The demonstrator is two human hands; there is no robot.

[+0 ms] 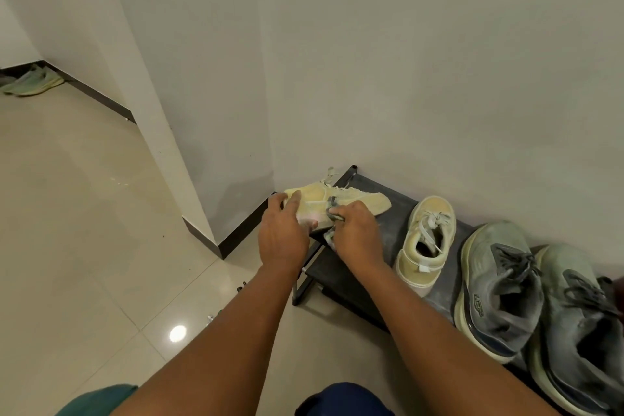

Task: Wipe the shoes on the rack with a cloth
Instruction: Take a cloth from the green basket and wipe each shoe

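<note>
The left hand (pixel 283 237) holds the yellow shoe (pixel 341 201) at its heel end, fingers curled over the upper. The right hand (pixel 354 230) pinches a grey cloth (pixel 332 209) against the shoe's side. The shoe lies on its side at the left end of the black rack (pixel 381 194). Right of it on the rack stand a second yellow shoe (pixel 427 240) and two grey shoes (pixel 499 287).

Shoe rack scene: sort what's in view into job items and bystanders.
Job in hand:
- yellow shoe, held by the left hand
- cloth, gripped in the right hand
- second yellow shoe on the rack
- two grey shoes on the rack

Just lying about:
- green shoes on the floor, far left by the wall
</note>
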